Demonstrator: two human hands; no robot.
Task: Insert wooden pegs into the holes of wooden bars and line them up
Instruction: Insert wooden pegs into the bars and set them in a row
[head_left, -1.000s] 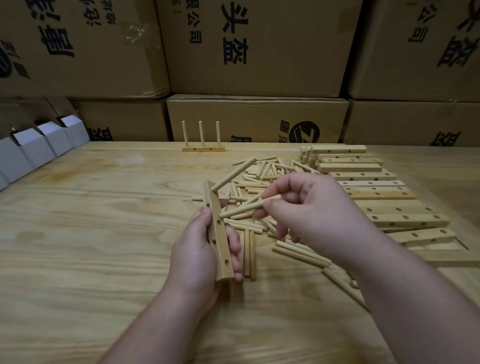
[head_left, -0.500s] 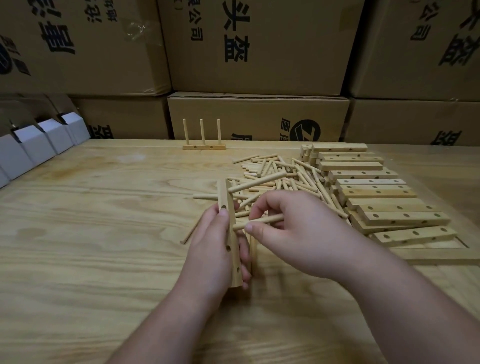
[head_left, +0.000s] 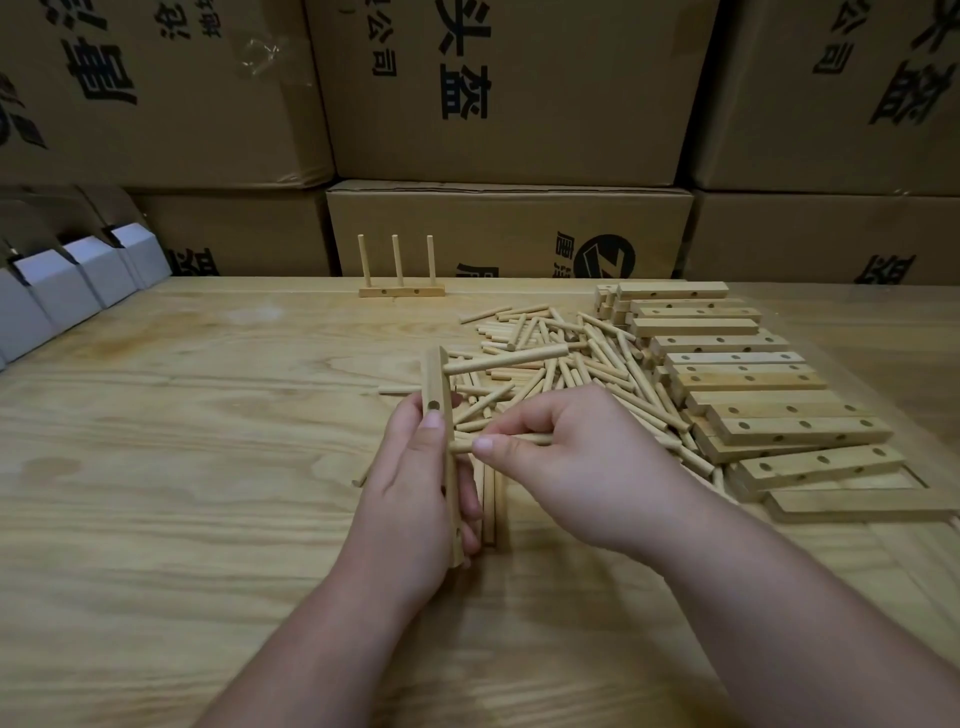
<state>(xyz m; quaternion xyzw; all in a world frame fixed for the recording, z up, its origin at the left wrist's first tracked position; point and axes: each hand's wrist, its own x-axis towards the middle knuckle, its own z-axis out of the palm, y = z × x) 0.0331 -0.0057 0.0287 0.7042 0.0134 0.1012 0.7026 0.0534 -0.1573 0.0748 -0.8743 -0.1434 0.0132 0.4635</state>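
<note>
On the bench (head_left: 182, 467), the peg pile (head_left: 561, 364) lies at centre, bars (head_left: 753, 384) stacked at its 3 o'clock. A pegged bar (head_left: 401, 291) stands at 12 o'clock before the cartons (head_left: 509, 234); small boxes (head_left: 67, 286) sit at 10 o'clock.

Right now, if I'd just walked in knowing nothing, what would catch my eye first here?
Most likely the two hands at the centre: the left hand grips a wooden bar with one peg already sticking out near its top, while the right hand pinches a second peg against its side. Behind them sprawls a heap of loose pegs, with a row of drilled bars to its right. At the table's far edge stands a finished bar with three upright pegs.
</note>
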